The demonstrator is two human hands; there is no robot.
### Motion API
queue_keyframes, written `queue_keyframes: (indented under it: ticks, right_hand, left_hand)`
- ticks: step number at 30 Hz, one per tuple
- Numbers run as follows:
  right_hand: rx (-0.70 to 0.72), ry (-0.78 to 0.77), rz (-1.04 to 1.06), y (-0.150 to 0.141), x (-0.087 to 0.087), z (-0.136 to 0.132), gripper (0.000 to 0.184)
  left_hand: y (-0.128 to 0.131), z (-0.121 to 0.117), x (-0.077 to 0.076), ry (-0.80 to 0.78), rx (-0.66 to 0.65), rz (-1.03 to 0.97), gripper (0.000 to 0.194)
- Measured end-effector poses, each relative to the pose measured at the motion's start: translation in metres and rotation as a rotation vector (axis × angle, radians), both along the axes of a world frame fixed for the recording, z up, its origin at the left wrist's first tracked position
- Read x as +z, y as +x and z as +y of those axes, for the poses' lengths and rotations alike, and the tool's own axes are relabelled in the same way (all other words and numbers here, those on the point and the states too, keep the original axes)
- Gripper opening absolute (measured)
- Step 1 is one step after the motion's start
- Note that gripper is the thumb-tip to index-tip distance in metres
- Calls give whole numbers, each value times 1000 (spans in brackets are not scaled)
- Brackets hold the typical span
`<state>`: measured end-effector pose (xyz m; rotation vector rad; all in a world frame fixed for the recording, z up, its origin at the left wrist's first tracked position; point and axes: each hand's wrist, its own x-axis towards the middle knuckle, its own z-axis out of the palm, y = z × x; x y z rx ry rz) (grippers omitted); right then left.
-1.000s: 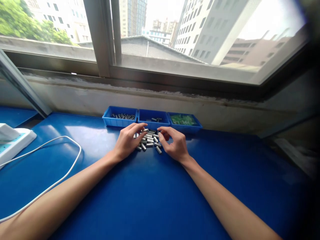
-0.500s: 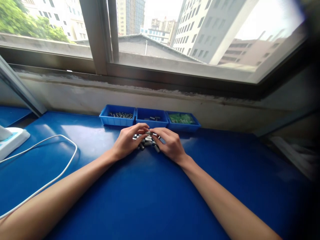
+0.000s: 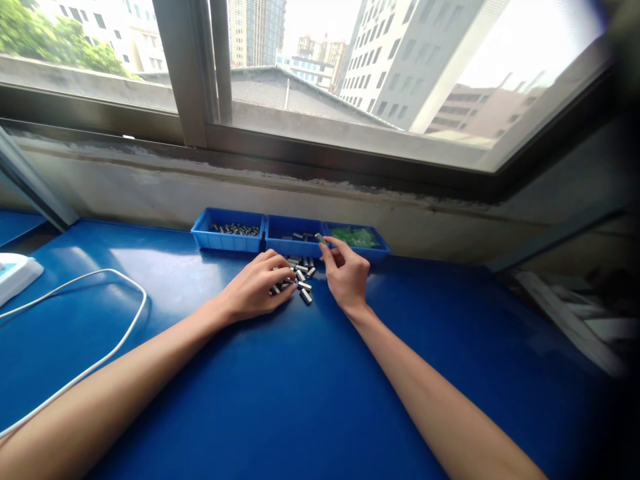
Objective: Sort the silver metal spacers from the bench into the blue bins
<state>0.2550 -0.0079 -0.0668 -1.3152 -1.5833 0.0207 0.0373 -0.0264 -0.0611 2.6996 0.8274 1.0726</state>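
My right hand (image 3: 346, 270) is raised at the front of the blue bins, thumb and fingers pinching a short metal bar-shaped piece (image 3: 321, 238). That piece shows in front of the gap between the middle and right bins. My left hand (image 3: 261, 283) rests at the left side of a pile of similar short metal pieces (image 3: 302, 275) on the blue table. Its fingers curve over the pile, with the thumb apart from them and metal pieces visible in between. Whether it touches one of those pieces is hard to make out.
Along the wall stand a left blue bin (image 3: 227, 241) of small metal parts, a middle blue bin (image 3: 293, 246) with a few dark bars, and a right blue bin (image 3: 377, 254) with green-tinted bags. A white cable (image 3: 131, 327) crosses the table from a white power strip (image 3: 20, 275).
Both hands were together over the pile. My right hand has moved away, up and right to the bins, with a metal piece. My left hand has lowered onto the pile.
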Motion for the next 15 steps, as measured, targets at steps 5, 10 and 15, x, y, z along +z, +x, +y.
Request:
queue_keyframes:
  ticks: [5, 10, 15]
  right_hand:
    - [-17, -105, 3, 1, 0, 5, 35]
    - [24, -158, 15, 1, 0, 5, 37]
    - [54, -158, 27, -2, 3, 2, 36]
  left_hand:
    - [0, -5, 5, 38, -80, 162, 27]
    - [1, -5, 6, 49, -122, 241, 28]
    - [3, -5, 4, 4, -107, 204, 25]
